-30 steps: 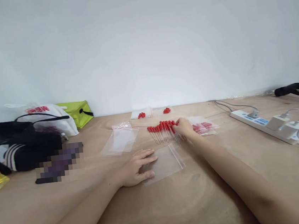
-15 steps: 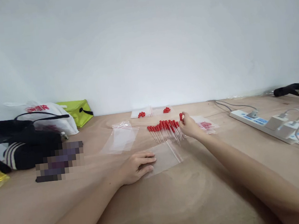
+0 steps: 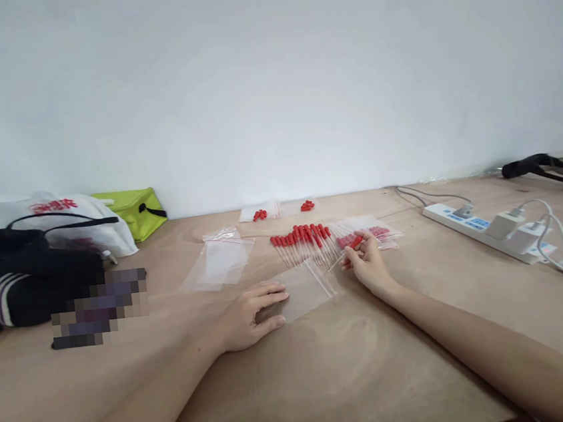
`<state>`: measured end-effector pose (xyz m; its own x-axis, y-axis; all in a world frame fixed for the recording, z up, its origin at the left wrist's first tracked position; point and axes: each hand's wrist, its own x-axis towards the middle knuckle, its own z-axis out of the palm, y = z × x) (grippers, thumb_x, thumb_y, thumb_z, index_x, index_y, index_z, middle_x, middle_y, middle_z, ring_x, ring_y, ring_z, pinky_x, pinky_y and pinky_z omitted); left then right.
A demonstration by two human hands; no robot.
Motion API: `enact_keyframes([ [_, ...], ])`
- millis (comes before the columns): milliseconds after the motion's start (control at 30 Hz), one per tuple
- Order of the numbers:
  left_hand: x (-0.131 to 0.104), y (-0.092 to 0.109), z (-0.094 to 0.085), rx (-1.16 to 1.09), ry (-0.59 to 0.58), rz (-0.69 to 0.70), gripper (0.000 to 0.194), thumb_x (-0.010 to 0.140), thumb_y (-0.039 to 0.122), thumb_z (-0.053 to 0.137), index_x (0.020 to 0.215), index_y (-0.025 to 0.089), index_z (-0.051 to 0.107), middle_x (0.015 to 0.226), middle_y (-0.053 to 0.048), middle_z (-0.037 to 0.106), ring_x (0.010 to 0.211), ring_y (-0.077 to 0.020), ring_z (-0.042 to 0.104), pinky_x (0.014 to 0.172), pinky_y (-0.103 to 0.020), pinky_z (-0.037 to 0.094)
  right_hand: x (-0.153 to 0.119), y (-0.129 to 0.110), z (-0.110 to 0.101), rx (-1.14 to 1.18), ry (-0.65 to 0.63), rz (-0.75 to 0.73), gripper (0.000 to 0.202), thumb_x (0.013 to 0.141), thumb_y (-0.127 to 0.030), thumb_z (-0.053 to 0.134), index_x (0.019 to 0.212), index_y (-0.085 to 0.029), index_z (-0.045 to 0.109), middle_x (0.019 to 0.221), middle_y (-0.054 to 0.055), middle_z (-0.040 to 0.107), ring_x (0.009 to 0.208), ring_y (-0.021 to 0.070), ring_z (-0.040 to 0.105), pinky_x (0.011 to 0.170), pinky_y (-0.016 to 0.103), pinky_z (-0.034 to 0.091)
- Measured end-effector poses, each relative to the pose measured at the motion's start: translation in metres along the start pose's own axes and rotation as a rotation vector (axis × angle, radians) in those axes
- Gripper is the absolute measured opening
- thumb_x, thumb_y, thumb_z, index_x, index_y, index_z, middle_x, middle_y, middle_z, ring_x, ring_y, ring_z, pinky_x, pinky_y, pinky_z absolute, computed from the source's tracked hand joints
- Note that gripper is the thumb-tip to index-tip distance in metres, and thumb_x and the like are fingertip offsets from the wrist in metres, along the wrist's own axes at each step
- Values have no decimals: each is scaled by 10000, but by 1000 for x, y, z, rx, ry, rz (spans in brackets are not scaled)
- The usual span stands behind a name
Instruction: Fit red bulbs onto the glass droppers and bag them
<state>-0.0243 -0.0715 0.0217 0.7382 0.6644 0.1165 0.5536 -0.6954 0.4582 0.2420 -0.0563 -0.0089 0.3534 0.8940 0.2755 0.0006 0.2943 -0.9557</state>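
My left hand lies on the left part of a clear zip bag, its fingers stretched out. A glass dropper with a red rubber bulb is pinched in my right hand. Its thin clear tube slants down to the left, the tip close to the bag's zip end; whether they touch I cannot tell. Just beyond the bag lies a row of several red-bulbed droppers, tubes toward me. To their right, several filled bags with red bulbs inside overlap, partly behind my right hand.
More clear zip bags lie left of the row. Two bags with small red pieces lie near the wall. A power strip with chargers is at right. A black bag, white plastic bag and green bag stand at left.
My right hand has moved right and toward me, away from the row, with the dropper now tilted instead of upright. My left hand stays on the bag. The view has shifted slightly.
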Motion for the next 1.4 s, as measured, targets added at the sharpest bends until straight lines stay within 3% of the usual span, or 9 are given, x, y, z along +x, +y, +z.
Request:
enact_keyframes([
  [267, 0, -1, 0, 16, -6, 9, 394, 795, 393, 498, 1165, 261, 518, 1269, -39, 467, 1175, -218, 403, 994, -392, 312, 1, 5, 2, 13, 10, -24, 427, 675, -354, 557, 988, -248, 287, 735, -60, 410, 491, 83, 523, 442, 237, 469],
  [833, 0, 0, 0, 28, -19, 5, 398, 802, 402, 484, 1172, 258, 510, 1274, -41, 460, 1186, -216, 393, 1000, -388, 305, -12, -1, 9, 108, -132, 62, 430, 608, -371, 648, 901, -239, 362, 622, -75, 488, 490, 113, 545, 490, 281, 484],
  [1067, 1, -2, 1, 41, -21, 13, 402, 806, 399, 480, 1182, 258, 499, 1281, -38, 454, 1189, -208, 391, 1003, -376, 303, -16, -9, 7, 155, -437, 215, 339, 641, -394, 632, 863, -210, 454, 645, -52, 540, 586, 105, 572, 583, 267, 482],
  [1267, 2, -1, 0, 19, -20, 50, 411, 809, 363, 487, 1202, 244, 477, 1275, -42, 462, 1180, -199, 402, 1019, -386, 279, -14, -14, 1, 112, -687, 186, 288, 702, -411, 595, 846, -205, 454, 614, -75, 522, 425, 43, 465, 422, 180, 358],
  [1400, 2, -2, 1, 16, -26, 70, 413, 814, 358, 486, 1210, 242, 467, 1281, -42, 456, 1183, -196, 399, 1025, -388, 269, -15, -14, 3, 200, -783, 241, 309, 682, -408, 630, 805, -204, 433, 656, -60, 545, 554, 71, 542, 527, 211, 418],
])
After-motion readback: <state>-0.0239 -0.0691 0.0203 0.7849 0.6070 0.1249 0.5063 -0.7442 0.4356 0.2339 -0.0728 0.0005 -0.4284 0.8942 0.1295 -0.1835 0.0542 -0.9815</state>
